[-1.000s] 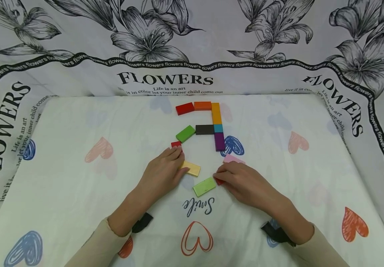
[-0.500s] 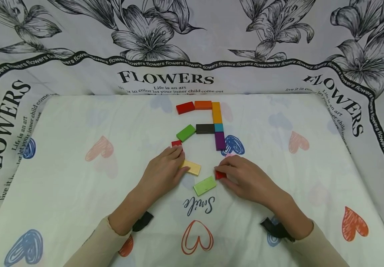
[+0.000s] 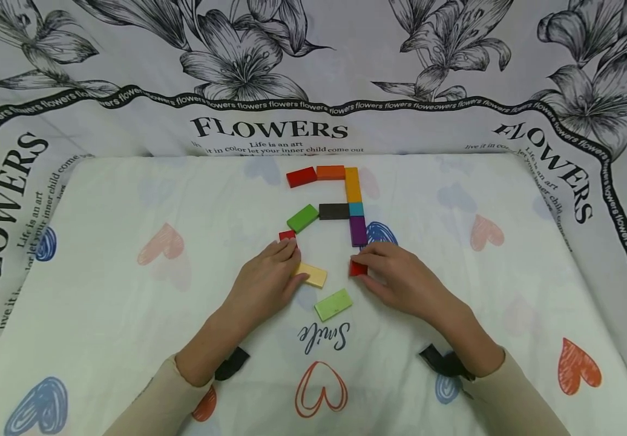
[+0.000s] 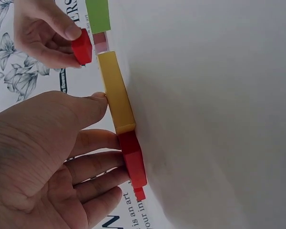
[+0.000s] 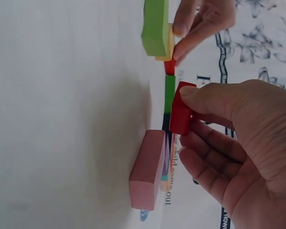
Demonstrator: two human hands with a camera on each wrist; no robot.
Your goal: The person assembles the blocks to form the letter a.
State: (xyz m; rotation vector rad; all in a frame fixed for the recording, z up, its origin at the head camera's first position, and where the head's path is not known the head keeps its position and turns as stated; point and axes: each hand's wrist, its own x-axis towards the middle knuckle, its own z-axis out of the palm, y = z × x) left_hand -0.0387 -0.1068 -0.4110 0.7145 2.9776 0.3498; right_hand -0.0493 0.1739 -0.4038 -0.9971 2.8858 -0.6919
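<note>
My right hand (image 3: 408,281) pinches a small red block (image 3: 357,268) between thumb and fingers, a little nearer than the purple block (image 3: 358,231). A pink block (image 5: 147,174) stands beside that hand in the right wrist view; in the head view the hand hides it. My left hand (image 3: 261,280) lies with extended fingers against another red block (image 4: 133,160), its thumb touching the pale yellow block (image 3: 315,276). In the head view the fingers cover most of that red block. A lime green block (image 3: 333,304) lies between the two hands, closer to me.
Farther off, a joined row of blocks bends round: red (image 3: 301,177), orange (image 3: 330,173), amber (image 3: 352,184), blue (image 3: 356,209), black (image 3: 334,211) and green (image 3: 302,218). They lie on a white cloth (image 3: 101,303) printed with hearts and lettering.
My right hand has carried its red block away from me, from beside the lime green block toward the purple one, covering the pink block in the head view. My left hand stays put.
</note>
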